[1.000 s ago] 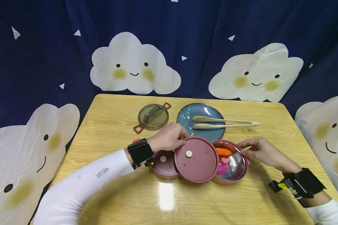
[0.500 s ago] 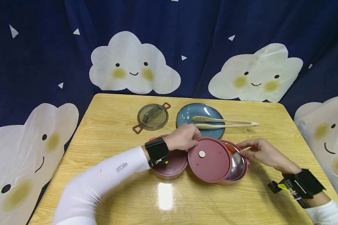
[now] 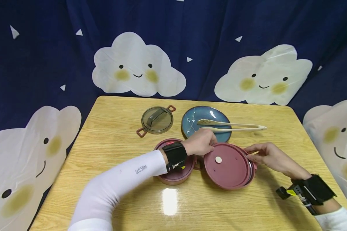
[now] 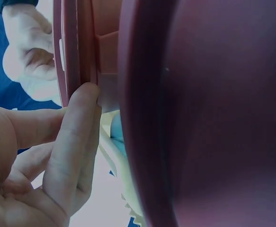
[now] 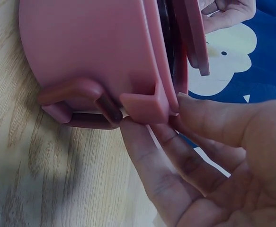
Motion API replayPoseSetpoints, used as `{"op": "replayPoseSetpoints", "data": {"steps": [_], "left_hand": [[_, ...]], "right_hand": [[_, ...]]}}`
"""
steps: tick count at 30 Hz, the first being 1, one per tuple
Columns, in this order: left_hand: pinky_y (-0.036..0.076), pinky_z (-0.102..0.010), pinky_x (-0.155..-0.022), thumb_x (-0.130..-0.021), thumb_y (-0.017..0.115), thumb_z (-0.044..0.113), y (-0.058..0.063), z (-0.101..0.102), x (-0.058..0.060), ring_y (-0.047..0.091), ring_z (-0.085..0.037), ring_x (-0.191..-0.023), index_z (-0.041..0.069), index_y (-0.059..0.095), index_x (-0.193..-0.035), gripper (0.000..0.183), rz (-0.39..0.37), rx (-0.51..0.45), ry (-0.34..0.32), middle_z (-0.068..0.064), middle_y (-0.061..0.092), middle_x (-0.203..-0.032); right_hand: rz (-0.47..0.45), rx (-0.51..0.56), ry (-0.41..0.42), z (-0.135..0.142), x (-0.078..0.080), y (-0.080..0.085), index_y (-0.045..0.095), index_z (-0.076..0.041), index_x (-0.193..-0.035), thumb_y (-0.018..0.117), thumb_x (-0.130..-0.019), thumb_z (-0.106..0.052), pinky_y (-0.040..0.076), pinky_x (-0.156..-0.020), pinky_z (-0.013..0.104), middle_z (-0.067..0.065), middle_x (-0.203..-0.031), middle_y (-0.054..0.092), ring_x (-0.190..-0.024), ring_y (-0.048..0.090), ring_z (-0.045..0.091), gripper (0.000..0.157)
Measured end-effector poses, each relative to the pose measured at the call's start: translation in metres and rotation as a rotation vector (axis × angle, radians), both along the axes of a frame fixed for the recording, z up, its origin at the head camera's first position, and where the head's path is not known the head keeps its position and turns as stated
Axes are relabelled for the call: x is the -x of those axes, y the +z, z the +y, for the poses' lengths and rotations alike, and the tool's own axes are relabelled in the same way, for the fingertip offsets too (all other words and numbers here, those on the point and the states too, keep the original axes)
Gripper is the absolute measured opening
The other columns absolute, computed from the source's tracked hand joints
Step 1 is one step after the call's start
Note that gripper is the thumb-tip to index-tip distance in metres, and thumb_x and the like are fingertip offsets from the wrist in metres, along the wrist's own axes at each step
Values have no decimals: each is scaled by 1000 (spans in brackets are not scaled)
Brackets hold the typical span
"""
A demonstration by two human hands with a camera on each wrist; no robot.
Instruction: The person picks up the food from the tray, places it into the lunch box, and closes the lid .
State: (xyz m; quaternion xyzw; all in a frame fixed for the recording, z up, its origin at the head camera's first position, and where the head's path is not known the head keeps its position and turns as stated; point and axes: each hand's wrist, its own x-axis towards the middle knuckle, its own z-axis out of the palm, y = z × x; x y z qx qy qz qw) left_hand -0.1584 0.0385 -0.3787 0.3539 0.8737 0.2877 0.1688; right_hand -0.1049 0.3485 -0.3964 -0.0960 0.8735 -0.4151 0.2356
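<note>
Right of centre on the wooden table (image 3: 127, 208), the pink lid (image 3: 228, 166) lies over most of the pink pot (image 5: 90, 42) but is not seated. Left hand (image 3: 200, 142): pinching the lid by its edge. Right hand (image 3: 270, 157): gripping the pot at its far rim, thumb on top, fingers below a projecting tab (image 5: 140, 106). Covering the pot is judged well advanced; what remains appears to be a small shift to the right, lowering and release. Beside it, the second pot (image 3: 172, 182) already has its lid on. Head view records a bright crescent of the opening at the right, contents not visible. Only the right wrist view discloses the loop handle (image 5: 66, 92) below the tab and the gap between lid and rim. Left wrist view alone shows fingers along the lid's edge; whether lid and rim touch anywhere cannot be determined.
</note>
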Motion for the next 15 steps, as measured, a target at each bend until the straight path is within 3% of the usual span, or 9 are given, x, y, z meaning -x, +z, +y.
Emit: {"op": "replayPoseSetpoints", "data": {"steps": [5, 10, 15], "left_hand": [[49, -15, -83, -98, 72, 9, -2, 8, -1, 62, -6, -75, 10, 83, -111, 18, 25, 17, 5, 2, 72, -72], [50, -15, -74, -99, 71, 9, -3, 16, -2, 68, -8, -83, 8, 82, -114, 19, -16, 27, 34, -5, 82, -101], [53, -15, -81, -102, 70, 14, -1, 23, -6, 73, -11, -101, 10, 79, -123, 24, -9, 76, 77, -4, 79, -125]], "right_hand": [[26, -14, -11, 0, -1, 0, 67, 6, -134, 66, -103, -7, 64, -73, 31, 28, -127, 72, -86, 72, 2, 34], [72, -84, -47, -1, -3, 2, 70, 1, -133, 63, -107, -21, 62, -71, 30, 22, -122, 75, -87, 70, 2, 35], [69, -137, -90, -3, -5, 7, 71, -3, -134, 63, -107, -34, 60, -72, 30, 16, -121, 77, -88, 69, 3, 42]]}}
